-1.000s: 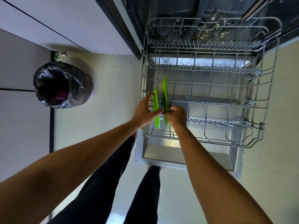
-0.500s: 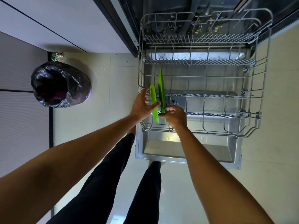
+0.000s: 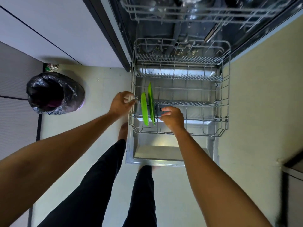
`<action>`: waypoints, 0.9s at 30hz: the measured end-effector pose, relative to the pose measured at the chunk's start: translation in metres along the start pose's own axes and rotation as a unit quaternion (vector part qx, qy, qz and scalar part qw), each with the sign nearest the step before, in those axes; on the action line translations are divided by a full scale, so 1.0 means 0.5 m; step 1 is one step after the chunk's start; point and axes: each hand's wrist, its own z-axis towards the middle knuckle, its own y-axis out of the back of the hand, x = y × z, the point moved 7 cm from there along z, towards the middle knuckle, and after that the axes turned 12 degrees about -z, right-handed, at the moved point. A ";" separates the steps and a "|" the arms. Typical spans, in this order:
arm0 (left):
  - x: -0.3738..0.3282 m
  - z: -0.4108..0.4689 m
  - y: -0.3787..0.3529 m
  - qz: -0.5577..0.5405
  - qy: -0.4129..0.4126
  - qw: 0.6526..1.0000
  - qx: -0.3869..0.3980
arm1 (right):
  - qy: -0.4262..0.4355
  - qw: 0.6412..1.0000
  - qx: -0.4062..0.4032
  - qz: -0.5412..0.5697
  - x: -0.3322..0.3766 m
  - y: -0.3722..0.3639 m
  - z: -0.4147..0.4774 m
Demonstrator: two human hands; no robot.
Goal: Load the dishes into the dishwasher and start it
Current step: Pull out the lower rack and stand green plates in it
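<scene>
No text, brand, number or sign can be read anywhere in view. The grey panel on the door bears a few small dark marks; they are too small to make out.

Green plates upright in rack between left hand, right hand
</scene>
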 end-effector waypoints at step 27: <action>-0.450 0.039 1.064 0.113 -0.220 0.912 -0.328 | 0.485 0.840 -0.188 -0.156 1.266 0.118 -0.269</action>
